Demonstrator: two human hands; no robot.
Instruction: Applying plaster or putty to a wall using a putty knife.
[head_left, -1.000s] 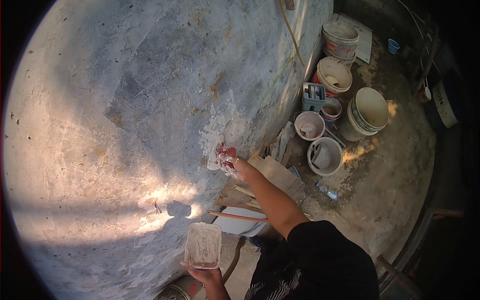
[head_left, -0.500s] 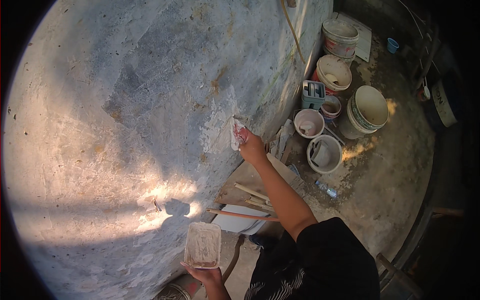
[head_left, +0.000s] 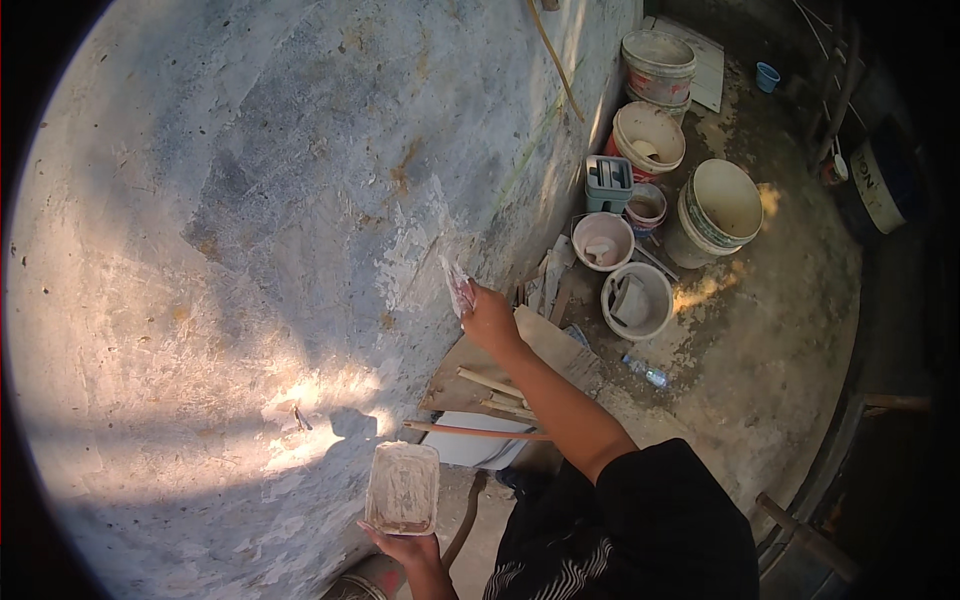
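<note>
A: Right hand (head_left: 490, 318)?
B: Arm stretched out to the wall (head_left: 250, 250). Fingers closed round the handle of a putty knife (head_left: 457, 287), blade laid flat against the plaster, right at the edge of a whitish smeared patch (head_left: 405, 262).

A: Left hand (head_left: 408, 548)?
B: Low in the picture, near the body. Gripping a small rectangular tray (head_left: 402, 488) from underneath at its near end, fingers curled round it. The tray is smeared with pale filler and held close to the wall but I can't tell if it touches.

A: Wall condition?
B: Grey, mottled, rust-coloured specks, one bright sun spot (head_left: 320, 420) low down, beside the tray.

A: Between the arms?
B: A tilted wooden board (head_left: 545, 345) under the right forearm, a few sticks (head_left: 490, 385) lying on it, a white bucket (head_left: 470, 450) below that.

A: Floor (head_left: 780, 330)?
B: Concrete, dirty. Cluster of buckets to the right of the knife hand: white bucket with a scrap inside (head_left: 637, 300), smaller pail (head_left: 603, 240), large cream bucket (head_left: 720, 205), another wide one (head_left: 650, 140), and a stained one (head_left: 658, 62) farthest off by the wall. Grey-green crate (head_left: 608, 183) among them. Clear plastic bottle (head_left: 642, 372) lying on its side near the white bucket.

A: Clothing?
B: Black sleeve (head_left: 670, 510) on the right arm.
</note>
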